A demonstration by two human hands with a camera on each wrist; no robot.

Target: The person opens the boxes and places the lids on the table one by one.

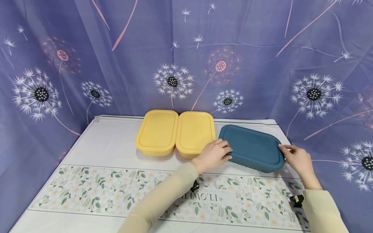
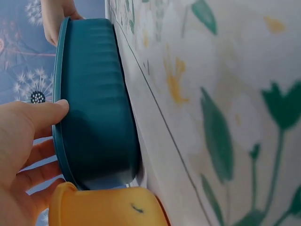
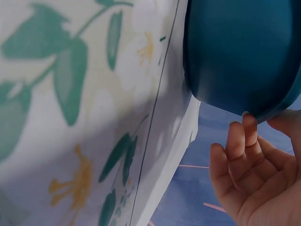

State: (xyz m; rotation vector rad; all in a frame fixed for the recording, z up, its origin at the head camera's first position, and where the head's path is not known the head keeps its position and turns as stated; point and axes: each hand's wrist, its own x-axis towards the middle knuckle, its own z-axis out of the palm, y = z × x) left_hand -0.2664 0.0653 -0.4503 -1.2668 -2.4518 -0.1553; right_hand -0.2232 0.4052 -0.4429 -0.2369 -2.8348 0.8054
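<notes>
You've got both hands on the teal box (image 1: 247, 162), on the right side of the table, lid (image 1: 250, 142) on, sitting askew with its right end nearer you. Your left hand (image 1: 212, 154) grips the near left corner: thumb against the rim on the near side, fingers round the left end. Your right hand (image 1: 300, 161) pinches the rim at the right end between thumb and fingertip; its other fingers are bent, off the box in the right wrist view. Can't tell if the box's base is fully down on the cloth (image 1: 96, 142). Just left of it is the right yellow box (image 1: 196, 131), with the left yellow box (image 1: 158, 131) beside that one, both lidded, towards the far edge. The flower band (image 1: 110, 187) runs left to right, nearer you, partly under your pale sleeves (image 1: 163, 194). Purple-blue dandelion curtain (image 1: 131, 74) hangs at the far side.
</notes>
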